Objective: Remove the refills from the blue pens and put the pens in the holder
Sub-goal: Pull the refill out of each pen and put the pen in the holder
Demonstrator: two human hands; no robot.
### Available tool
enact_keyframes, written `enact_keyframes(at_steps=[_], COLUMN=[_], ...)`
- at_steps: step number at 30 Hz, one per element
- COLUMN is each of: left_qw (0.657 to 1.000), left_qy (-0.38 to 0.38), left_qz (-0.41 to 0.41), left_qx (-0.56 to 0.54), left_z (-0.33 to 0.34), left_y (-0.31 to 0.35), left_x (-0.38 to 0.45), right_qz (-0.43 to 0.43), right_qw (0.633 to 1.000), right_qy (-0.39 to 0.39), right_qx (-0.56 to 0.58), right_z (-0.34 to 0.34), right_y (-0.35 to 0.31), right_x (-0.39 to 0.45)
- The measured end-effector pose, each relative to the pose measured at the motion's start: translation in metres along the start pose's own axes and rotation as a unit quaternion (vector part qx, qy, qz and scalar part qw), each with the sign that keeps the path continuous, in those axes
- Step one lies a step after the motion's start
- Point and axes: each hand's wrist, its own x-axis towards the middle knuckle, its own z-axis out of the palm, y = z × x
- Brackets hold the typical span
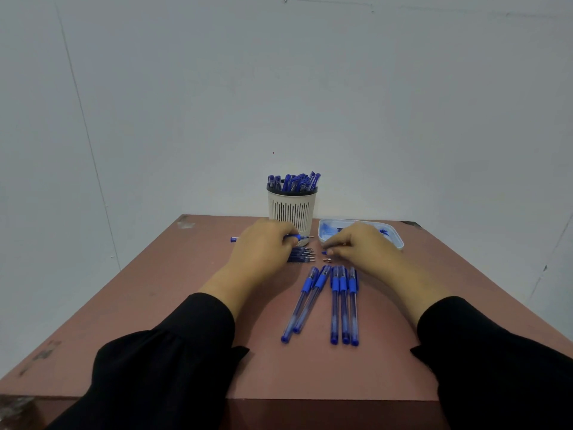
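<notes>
The left hand (263, 243) grips a blue pen (291, 236) lying crosswise before the holder (292, 209) at the desk's (173, 305) far edge. The right hand (359, 243) pinches a small blue piece (324, 252). Five pens (338, 302) lie nearer.

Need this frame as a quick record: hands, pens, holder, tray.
left hand: grips a blue pen lying sideways in front of the holder
right hand: pinches a small blue piece
holder: white, slotted, upright, many blue pens inside
loose pens: five on the table, capped ends away from the person
refills: small row beside left hand
tray: right of holder
</notes>
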Motion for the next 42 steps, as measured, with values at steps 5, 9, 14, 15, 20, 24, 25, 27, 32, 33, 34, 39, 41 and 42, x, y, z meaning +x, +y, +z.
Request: enact_keyframes(at_steps=[5,9,14,15,20,24,25,27,32,33,34,39,41,42], left_qw=[1.000,1.000,1.000,1.000,1.000,1.000,1.000,1.000,1.000,1.000,1.000,1.000,1.000,1.000], left_qy=[-0.004,-0.006,-0.007,-0.006,-0.007,-0.006,-0.006,-0.006,-0.005,-0.005,-0.006,-0.002,-0.001,-0.001], left_qz=[0.000,-0.003,-0.001,-0.002,-0.004,-0.003,-0.004,-0.003,0.001,0.001,0.001,0.002,0.002,0.002], left_qx=[0.005,0.005,0.009,0.008,0.007,0.008,0.009,0.009,0.016,0.016,0.015,0.009,0.009,0.009], left_z=[0.000,0.000,0.000,0.000,0.000,0.002,0.002,0.002,0.001,0.001,0.001,0.000,0.000,0.000], left_y=[0.001,0.001,0.001,0.001,0.000,-0.001,-0.001,-0.001,0.000,0.000,0.000,-0.001,-0.001,-0.001], left_x=[-0.001,0.000,0.000,0.000,0.000,0.001,0.001,0.001,0.001,0.001,0.000,0.001,0.000,0.000], right_qz=[-0.006,-0.011,-0.019,-0.020,-0.021,-0.032,-0.035,-0.045,-0.048,-0.043,-0.034,-0.007,-0.007,-0.008], right_qw=[0.998,0.996,0.996,0.995,0.994,0.995,0.995,0.995,0.995,0.995,0.997,0.999,0.999,1.000], right_qy=[-0.041,-0.061,-0.059,-0.060,-0.061,-0.060,-0.059,-0.058,-0.060,-0.058,-0.052,0.013,0.010,-0.004], right_qx=[-0.038,-0.065,-0.066,-0.071,-0.088,-0.074,-0.069,-0.072,-0.069,-0.063,-0.052,0.035,0.040,0.030], right_z=[0.005,0.006,0.006,0.006,0.004,0.004,0.005,0.004,0.001,0.002,0.001,-0.006,-0.009,-0.010], right_y=[0.004,0.006,0.007,0.006,0.005,0.004,0.004,0.002,0.000,0.001,0.001,0.001,0.001,0.001], right_x=[0.004,0.006,0.004,0.005,0.004,0.004,0.004,0.002,0.001,0.001,0.001,-0.003,-0.004,-0.005])
